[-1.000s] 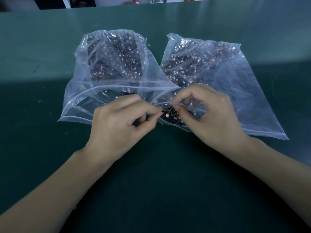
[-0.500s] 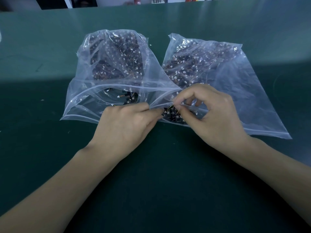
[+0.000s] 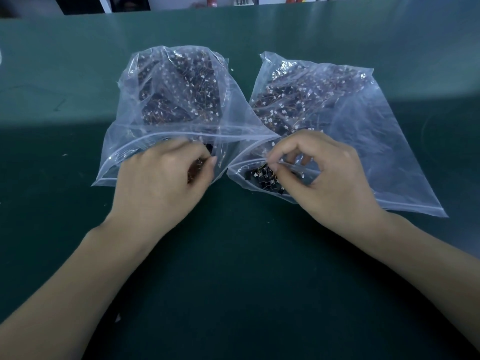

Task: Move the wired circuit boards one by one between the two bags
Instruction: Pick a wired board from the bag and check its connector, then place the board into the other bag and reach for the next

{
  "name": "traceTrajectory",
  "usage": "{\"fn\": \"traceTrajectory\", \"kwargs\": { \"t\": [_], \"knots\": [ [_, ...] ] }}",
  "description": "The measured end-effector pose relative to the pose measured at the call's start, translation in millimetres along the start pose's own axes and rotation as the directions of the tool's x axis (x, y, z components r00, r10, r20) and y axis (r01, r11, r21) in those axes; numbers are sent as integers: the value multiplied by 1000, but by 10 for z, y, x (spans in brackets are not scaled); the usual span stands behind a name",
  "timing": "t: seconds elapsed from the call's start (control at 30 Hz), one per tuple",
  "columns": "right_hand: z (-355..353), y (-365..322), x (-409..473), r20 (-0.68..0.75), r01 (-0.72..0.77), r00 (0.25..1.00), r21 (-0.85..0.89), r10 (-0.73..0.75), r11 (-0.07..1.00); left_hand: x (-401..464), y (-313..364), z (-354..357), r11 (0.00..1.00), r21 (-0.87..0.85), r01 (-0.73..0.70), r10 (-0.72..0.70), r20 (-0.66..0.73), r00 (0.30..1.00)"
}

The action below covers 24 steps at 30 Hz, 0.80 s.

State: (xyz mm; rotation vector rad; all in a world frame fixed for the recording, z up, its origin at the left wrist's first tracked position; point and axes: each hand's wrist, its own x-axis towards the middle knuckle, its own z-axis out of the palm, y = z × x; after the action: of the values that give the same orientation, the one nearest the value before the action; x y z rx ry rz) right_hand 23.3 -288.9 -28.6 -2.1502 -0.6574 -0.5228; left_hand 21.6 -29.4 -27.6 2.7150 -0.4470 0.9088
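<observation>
Two clear zip bags lie side by side on the dark green worktop (image 3: 233,255), their near corners almost touching. The left bag (image 3: 135,131) and the right bag (image 3: 376,141) both hold heaps of dark wired circuit boards (image 3: 181,97) with small white connectors, piled toward the far ends.

The left hand (image 3: 161,188) sits at the left bag's mouth, its grip curled around a small wired board (image 3: 193,168) — blurred and mostly hidden behind the fingers. The right hand (image 3: 327,178) pinches the upper lip of the right bag's opening (thumb against forefinger), with a cluster of boards (image 3: 265,180) lying just inside below it.

Along the far edge of the worktop stand shelves (image 3: 124,3) and small red items (image 3: 211,1), too distant to identify.
</observation>
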Motion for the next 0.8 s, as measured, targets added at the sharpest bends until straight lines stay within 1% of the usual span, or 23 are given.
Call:
{"fn": "traceTrajectory", "kwargs": {
  "t": [0.07, 0.27, 0.47, 0.6, 0.7, 0.8],
  "knots": [
    [1, -1, -2, 2, 1, 1000, -4, -1, 1000, 10, -60, -19, 999, 2, 32, -32, 31, 999],
    [-3, 1, -4, 19, 7, 1000, 4, -7, 1000, 3, -119, 2, 996, 63, 65, -74, 144, 987],
    [1, 12, -4, 26, 17, 1000, 9, -17, 1000, 8, -110, -28, 996, 39, 80, -85, 151, 985],
    [-1, 16, -5, 24, 17, 1000, 0, -17, 1000, 2, -98, -40, 998, -35, 57, -54, 77, 996],
    [0, 8, -2, 44, 18, 999, -8, -17, 1000, 10, -70, -31, 994, -113, -12, 9, -22, 1000],
    [6, -17, -17, 73, 7, 997, -13, -6, 1000, 9, -42, -24, 980, -189, -59, 39, -109, 993]
  ]
}}
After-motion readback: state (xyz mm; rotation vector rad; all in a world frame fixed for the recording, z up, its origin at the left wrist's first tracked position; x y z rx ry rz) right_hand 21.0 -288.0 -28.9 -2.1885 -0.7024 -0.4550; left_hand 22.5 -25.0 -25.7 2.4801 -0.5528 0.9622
